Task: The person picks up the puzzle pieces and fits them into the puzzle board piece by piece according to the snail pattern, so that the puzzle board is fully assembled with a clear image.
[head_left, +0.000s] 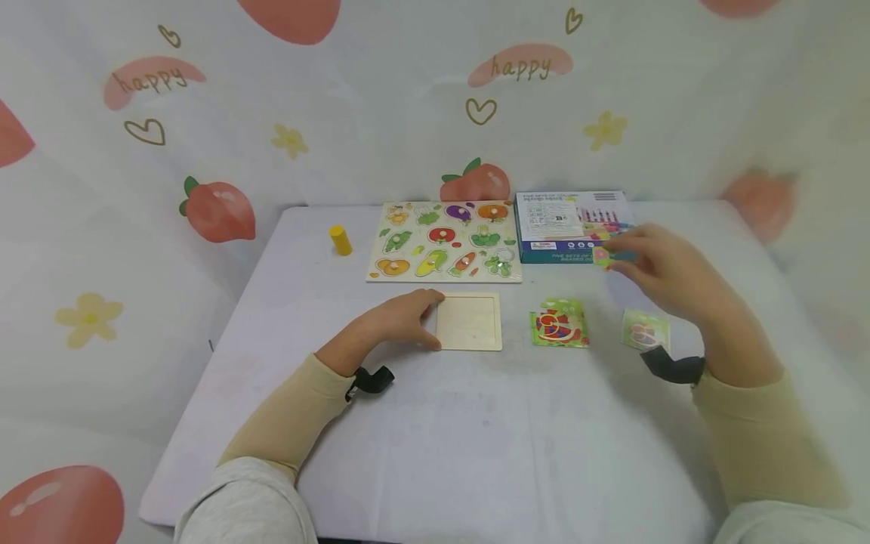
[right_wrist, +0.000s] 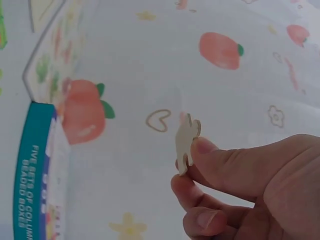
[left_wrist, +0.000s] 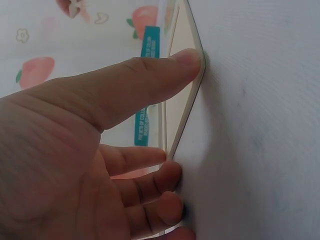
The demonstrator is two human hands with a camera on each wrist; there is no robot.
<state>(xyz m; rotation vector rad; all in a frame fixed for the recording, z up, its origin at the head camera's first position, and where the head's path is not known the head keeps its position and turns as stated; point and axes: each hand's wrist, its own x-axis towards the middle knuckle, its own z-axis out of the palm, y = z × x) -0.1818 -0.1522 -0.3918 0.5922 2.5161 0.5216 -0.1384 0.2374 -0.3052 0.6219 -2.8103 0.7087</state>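
My left hand (head_left: pixel 405 316) holds a small square wooden puzzle tray (head_left: pixel 469 323) at its left side, thumb on the near corner and fingers at the far corner. The tray's recess is bare wood. In the left wrist view the thumb presses the rim of the tray (left_wrist: pixel 181 95). Raised over the right side of the table, my right hand (head_left: pixel 669 268) pinches a jigsaw piece (head_left: pixel 601 257) printed green and pink. The right wrist view shows the pale wooden back of this piece (right_wrist: pixel 185 144) between thumb and fingers. Overlapping green and red puzzle pieces (head_left: pixel 559 323) lie right of the tray.
A picture card (head_left: pixel 642 330) lies under the right wrist. Behind are a vegetable peg-puzzle board (head_left: pixel 408 257) and a blue-green bead-set box (head_left: pixel 544 253). At the back left stands a yellow cylinder (head_left: pixel 340 240). A fruit-printed cloth (head_left: pixel 381 91) hangs behind the table.
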